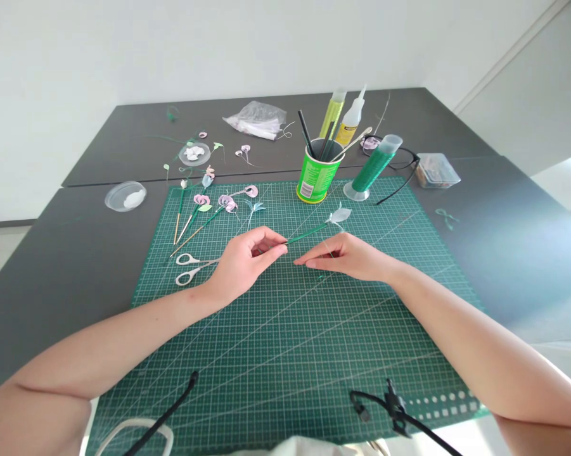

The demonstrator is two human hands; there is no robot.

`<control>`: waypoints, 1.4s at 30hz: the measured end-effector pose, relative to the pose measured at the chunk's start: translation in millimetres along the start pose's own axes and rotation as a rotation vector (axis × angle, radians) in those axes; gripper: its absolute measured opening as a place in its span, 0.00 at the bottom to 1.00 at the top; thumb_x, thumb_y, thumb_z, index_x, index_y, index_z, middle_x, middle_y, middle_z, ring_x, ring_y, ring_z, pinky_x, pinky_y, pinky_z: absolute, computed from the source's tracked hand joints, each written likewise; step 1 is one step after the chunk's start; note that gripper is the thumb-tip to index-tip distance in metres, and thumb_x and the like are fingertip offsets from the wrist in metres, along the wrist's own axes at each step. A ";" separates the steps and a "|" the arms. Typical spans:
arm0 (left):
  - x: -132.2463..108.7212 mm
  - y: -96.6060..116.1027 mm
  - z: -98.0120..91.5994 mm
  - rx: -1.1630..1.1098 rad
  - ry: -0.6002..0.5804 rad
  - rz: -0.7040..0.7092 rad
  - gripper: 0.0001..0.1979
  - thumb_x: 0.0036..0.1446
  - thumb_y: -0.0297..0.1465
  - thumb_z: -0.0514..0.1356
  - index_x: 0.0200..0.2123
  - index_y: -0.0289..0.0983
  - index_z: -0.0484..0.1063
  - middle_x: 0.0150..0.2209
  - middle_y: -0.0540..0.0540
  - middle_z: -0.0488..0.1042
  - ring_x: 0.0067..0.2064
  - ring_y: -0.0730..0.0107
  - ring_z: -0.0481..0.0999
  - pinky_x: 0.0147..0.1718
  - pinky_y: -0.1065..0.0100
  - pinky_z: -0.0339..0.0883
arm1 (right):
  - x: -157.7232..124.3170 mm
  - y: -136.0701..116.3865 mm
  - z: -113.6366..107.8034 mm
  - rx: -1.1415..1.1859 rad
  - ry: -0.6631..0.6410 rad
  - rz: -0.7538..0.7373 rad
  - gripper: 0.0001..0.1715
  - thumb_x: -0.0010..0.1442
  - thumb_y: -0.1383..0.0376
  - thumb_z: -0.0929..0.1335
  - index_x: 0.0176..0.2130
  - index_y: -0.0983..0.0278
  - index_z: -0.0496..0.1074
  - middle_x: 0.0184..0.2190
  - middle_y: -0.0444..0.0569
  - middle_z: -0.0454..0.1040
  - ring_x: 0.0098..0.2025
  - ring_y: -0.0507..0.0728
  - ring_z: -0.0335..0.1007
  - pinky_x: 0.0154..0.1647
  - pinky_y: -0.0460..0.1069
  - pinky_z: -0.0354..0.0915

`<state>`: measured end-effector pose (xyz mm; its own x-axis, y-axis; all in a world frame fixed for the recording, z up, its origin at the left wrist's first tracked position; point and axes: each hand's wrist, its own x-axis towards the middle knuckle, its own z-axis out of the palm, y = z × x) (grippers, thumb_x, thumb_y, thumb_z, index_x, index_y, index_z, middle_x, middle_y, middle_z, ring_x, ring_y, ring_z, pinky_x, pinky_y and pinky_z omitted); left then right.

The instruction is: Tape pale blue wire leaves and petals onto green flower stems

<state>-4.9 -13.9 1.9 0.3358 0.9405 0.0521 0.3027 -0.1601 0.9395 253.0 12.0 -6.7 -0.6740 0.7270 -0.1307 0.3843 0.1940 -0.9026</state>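
My left hand (250, 256) pinches the end of a thin green-wrapped flower stem (308, 234) between thumb and fingertips. The stem points up and right, and a pale bluish-white flower (340, 216) sits at its far end. Just below the stem, my right hand (345, 256) has thumb and index finger close together. A fine pale strand seems to hang from the flower towards this hand; what the fingertips hold, if anything, is too small to make out. White-handled scissors (190, 259) lie left of my left hand, which partly hides their blades.
Beneath both hands is a green gridded cutting mat (285, 354). Several thread flowers (225, 202) lie at its back left. A green can (319, 177) with sticks, a green thread tube (376, 164) and a glue bottle (352, 120) stand behind. A clear box (437, 171) sits right.
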 end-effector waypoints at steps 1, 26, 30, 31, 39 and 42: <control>1.1 -0.1 -0.5 -0.013 -0.007 -0.017 0.10 0.64 0.38 0.66 0.44 0.38 0.80 0.37 0.46 0.84 0.38 0.66 0.82 0.37 0.66 0.76 | -0.3 -0.3 0.1 -0.002 -0.010 0.002 0.18 0.66 0.51 0.72 0.49 0.56 0.86 0.26 0.44 0.80 0.22 0.51 0.60 0.21 0.48 0.54; 8.4 -8.2 -5.3 -0.018 -0.026 0.034 0.11 0.63 0.37 0.66 0.44 0.39 0.83 0.40 0.46 0.86 0.39 0.65 0.83 0.40 0.65 0.77 | -0.2 -3.8 -8.9 0.427 0.306 0.106 0.26 0.56 0.46 0.79 0.49 0.56 0.84 0.46 0.50 0.83 0.50 0.60 0.76 0.59 0.58 0.68; 9.4 -8.4 -5.4 -0.057 -0.037 0.020 0.11 0.63 0.38 0.67 0.44 0.39 0.83 0.40 0.46 0.86 0.39 0.66 0.83 0.39 0.66 0.76 | -1.2 -1.7 -9.1 0.418 0.193 0.057 0.34 0.55 0.47 0.80 0.57 0.56 0.80 0.48 0.51 0.81 0.52 0.61 0.75 0.57 0.57 0.71; 9.5 -8.5 -5.5 -0.064 -0.038 0.014 0.11 0.63 0.38 0.67 0.44 0.39 0.83 0.39 0.46 0.86 0.39 0.66 0.83 0.38 0.66 0.75 | -1.4 -0.7 -8.9 0.420 0.167 0.036 0.37 0.54 0.47 0.80 0.59 0.56 0.78 0.50 0.52 0.80 0.53 0.61 0.75 0.58 0.58 0.71; 10.0 -8.9 -5.3 -0.132 -0.050 -0.023 0.13 0.61 0.41 0.68 0.44 0.39 0.83 0.39 0.45 0.86 0.39 0.65 0.83 0.36 0.66 0.75 | -4.5 5.3 -8.9 0.467 0.108 -0.116 0.55 0.57 0.33 0.72 0.71 0.56 0.64 0.59 0.57 0.74 0.60 0.65 0.71 0.66 0.61 0.65; 10.4 -9.0 -5.3 -0.187 -0.036 -0.044 0.13 0.60 0.40 0.69 0.44 0.40 0.83 0.39 0.46 0.86 0.37 0.67 0.82 0.34 0.67 0.75 | -3.7 5.8 -7.5 0.507 0.073 -0.127 0.58 0.59 0.28 0.66 0.74 0.55 0.57 0.62 0.57 0.73 0.60 0.64 0.71 0.65 0.60 0.65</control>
<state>-8.9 -1.1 -4.2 0.3589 0.9334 0.0001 0.1480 -0.0571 0.9873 262.4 15.4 -8.4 -0.6428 0.7660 0.0049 -0.0632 -0.0467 -0.9969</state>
